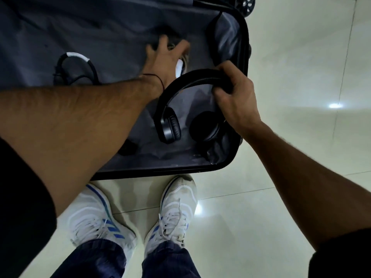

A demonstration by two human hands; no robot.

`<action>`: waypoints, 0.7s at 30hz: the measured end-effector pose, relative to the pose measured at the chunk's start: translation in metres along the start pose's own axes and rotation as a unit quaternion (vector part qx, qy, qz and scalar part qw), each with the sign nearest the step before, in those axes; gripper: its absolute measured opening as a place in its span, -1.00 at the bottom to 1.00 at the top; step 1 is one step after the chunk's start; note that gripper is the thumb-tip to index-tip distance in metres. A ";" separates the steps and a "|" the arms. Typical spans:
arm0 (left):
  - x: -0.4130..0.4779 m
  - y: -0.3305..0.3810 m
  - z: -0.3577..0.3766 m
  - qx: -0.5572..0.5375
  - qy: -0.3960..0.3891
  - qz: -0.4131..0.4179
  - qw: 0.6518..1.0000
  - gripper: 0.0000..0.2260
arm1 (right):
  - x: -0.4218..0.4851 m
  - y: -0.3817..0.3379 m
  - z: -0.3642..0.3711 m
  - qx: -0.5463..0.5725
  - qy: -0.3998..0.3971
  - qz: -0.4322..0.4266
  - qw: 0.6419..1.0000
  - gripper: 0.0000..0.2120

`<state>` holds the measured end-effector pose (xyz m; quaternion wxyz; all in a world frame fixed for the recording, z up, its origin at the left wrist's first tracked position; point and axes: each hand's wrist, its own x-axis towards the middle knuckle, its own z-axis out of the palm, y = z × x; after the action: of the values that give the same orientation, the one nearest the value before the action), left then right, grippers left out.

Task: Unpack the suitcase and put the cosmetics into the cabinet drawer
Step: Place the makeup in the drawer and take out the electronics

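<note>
The open black suitcase (244, 57) lies on the floor with a grey lining. My right hand (234, 93) grips the band of black over-ear headphones (172, 127), which hang above the suitcase's near right part. My left hand (166, 57), blurred, reaches into the suitcase with fingers spread over a small white-and-beige item (180, 66), mostly hidden under the palm. I cannot tell whether the hand touches it. No cabinet drawer is in view.
A black cable with white wrapping (77, 65) lies coiled on the lining at the left. A small dark object (127, 148) sits under my left forearm. My white sneakers (176, 213) stand on pale glossy tiles (301, 77) right before the suitcase edge. A suitcase wheel (246, 5) shows top right.
</note>
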<state>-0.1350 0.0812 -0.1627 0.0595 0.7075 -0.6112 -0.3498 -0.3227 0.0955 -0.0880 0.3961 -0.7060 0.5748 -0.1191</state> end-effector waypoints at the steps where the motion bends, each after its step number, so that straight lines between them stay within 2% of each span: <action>1: -0.010 -0.007 -0.006 -0.024 0.021 -0.019 0.999 -0.40 | -0.004 -0.004 -0.003 0.004 -0.011 0.000 1.000 -0.84; 3: -0.034 -0.024 -0.021 -0.058 0.060 -0.054 0.995 -0.39 | -0.014 -0.018 -0.008 0.014 -0.041 -0.003 0.999 -0.85; 6: -0.072 -0.046 -0.057 -0.107 0.124 -0.095 0.982 -0.34 | -0.026 -0.045 -0.012 0.019 -0.061 0.000 0.998 -0.74; 10: -0.139 -0.052 -0.111 -0.207 0.173 -0.111 0.956 -0.39 | -0.039 -0.085 -0.024 0.035 -0.022 0.057 0.998 -0.74; 13: -0.198 -0.041 -0.153 -0.236 0.182 -0.115 0.948 -0.39 | -0.051 -0.135 -0.042 0.076 0.000 0.061 0.995 -0.79; 16: -0.253 -0.025 -0.190 -0.262 0.195 -0.122 0.937 -0.37 | -0.066 -0.190 -0.059 0.131 -0.004 0.050 0.990 -0.73; 21: -0.363 0.032 -0.257 -0.324 0.282 -0.169 0.887 -0.41 | -0.116 -0.297 -0.092 0.166 -0.059 0.001 0.984 -0.75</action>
<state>-0.0181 0.3141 0.1995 0.3955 0.8100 -0.2926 -0.3191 -0.2033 0.1693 0.2126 0.5411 -0.6355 0.5237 -0.1706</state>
